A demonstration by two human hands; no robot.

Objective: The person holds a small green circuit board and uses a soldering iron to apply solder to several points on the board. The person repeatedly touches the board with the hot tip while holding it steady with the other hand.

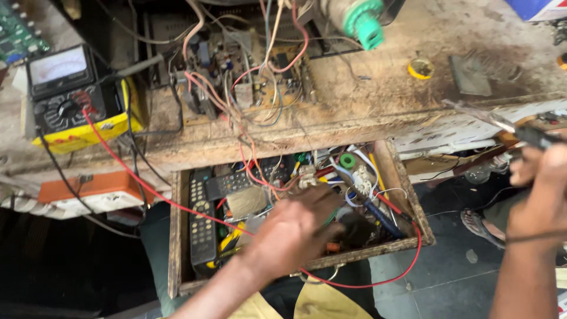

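My left hand reaches down into an open wooden drawer, its fingers spread among the clutter of wires and small parts; whether it grips anything is hidden. A black remote control lies at the drawer's left. My right hand is raised at the right edge and holds a thin dark tool with a metal tip, blurred by motion. A red wire loops out over the drawer's front edge.
On the worn wooden bench above sit a circuit board with tangled wires, an analogue multimeter in a yellow case, a green-capped part and a small yellow ring. An orange-and-white box hangs at left. A sandalled foot rests on the dark floor.
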